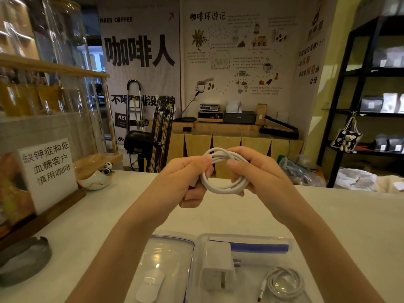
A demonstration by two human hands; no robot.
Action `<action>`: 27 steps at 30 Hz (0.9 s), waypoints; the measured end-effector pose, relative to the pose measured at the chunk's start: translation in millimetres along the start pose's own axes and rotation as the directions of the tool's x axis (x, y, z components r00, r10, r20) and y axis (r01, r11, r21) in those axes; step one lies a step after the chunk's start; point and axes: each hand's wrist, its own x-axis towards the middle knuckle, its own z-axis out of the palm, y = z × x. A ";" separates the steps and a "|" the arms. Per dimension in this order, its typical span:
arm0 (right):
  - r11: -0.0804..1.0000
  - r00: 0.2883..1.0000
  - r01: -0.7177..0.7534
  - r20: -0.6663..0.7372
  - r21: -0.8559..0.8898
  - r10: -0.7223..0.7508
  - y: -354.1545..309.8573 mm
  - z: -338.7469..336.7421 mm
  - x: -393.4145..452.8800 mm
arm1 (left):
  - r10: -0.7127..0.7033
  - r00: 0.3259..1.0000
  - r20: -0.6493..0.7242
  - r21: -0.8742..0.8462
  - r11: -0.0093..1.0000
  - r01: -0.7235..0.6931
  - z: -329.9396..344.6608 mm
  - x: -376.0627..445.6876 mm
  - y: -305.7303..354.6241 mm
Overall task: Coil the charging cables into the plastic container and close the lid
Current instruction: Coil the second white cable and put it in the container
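Observation:
Both hands hold a white charging cable (220, 184) wound into a small coil, raised above the counter. My left hand (185, 178) pinches its left side and my right hand (258, 171) grips the right side. Below, near the frame's bottom edge, a clear plastic container (247, 238) stands without its lid on. Inside it lie a white plug adapter (218, 265), a second coiled white cable (284, 283) and a blue strip (260, 248). The clear lid with blue trim (166, 254) lies flat just left of the container.
The pale counter (109, 215) carries a framed paper sign (48, 171), a small ceramic dish with a panda figure (96, 180) and a dark ashtray (24, 259) at the left. A glass display case (43, 73) rises behind them. Shelves (371, 95) stand far right.

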 end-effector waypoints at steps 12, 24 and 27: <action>0.943 0.896 -0.326 0.295 -0.067 0.331 2.7 -24.1 -24.4 | -0.292 0.946 0.141 0.175 0.948 0.266 -1.1 -1.1 3.7; 0.807 0.789 -0.366 0.305 -0.464 0.533 47.0 -53.9 -80.4 | -0.519 0.827 0.216 0.747 0.633 0.202 54.2 0.5 -40.7; 0.777 0.751 -0.424 0.299 -0.464 0.589 54.3 -52.6 -90.1 | -0.546 0.806 0.227 0.809 0.566 0.155 64.2 -2.6 -49.7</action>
